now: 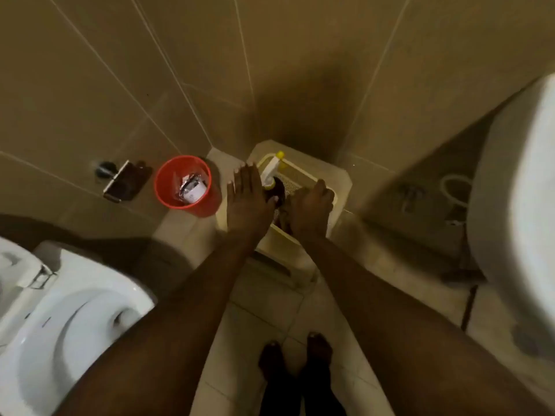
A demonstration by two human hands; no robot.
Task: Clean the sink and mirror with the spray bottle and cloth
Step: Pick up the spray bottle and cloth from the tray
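A cream plastic basket [303, 172] stands on the floor in the corner below me. In it lies a spray bottle [271, 168] with a white and yellow head, next to a dark cloth [280, 210]. My left hand [246, 202] hovers flat over the basket's left edge, fingers apart, just left of the bottle and holding nothing. My right hand [312, 208] reaches into the basket with its fingers curled down on the dark cloth. The white sink [516, 205] shows blurred at the right edge. No mirror is in view.
A red bin [168, 187] with rubbish stands left of the basket. A paper holder [123, 181] is fixed to the tiled wall. A white toilet [69, 325] fills the lower left. My bare feet [295, 358] stand on the floor tiles. Pipes run under the sink.
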